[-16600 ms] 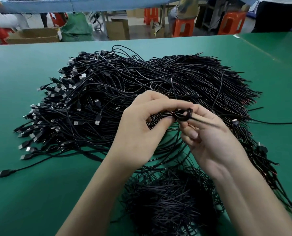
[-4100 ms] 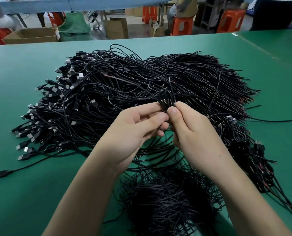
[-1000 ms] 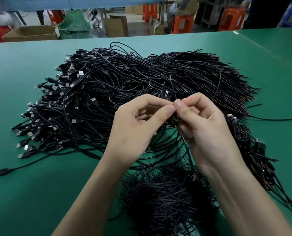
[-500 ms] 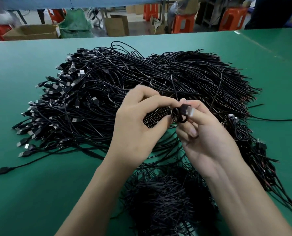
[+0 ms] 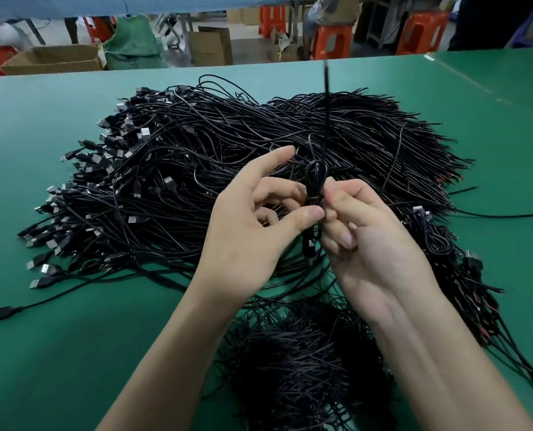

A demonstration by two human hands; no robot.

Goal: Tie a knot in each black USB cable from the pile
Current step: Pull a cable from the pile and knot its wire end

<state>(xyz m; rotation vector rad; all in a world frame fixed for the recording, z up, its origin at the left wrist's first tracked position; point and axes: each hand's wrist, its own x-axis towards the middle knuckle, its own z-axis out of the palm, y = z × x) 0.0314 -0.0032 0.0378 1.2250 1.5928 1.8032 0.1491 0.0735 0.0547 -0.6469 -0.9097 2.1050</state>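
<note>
A big pile of black USB cables (image 5: 228,157) covers the green table (image 5: 56,353), plugs fanned out to the left. Over its near edge both hands work one black cable (image 5: 315,181) folded into a small upright loop. My left hand (image 5: 259,225) pinches the loop's base with thumb and middle finger, its index finger raised straight. My right hand (image 5: 368,237) pinches the same spot from the right with curled fingers. The cable's free end sticks up blurred toward the far table edge.
A dark heap of cables (image 5: 305,368) lies close in front between my forearms. More cables with plugs (image 5: 439,244) trail along the right. Cardboard boxes (image 5: 53,59) and orange stools (image 5: 333,42) stand beyond the far table edge.
The small ring held sideways half a second ago now stands upright as a narrow loop. The free cable end has swung upward. My left index finger has lifted off.
</note>
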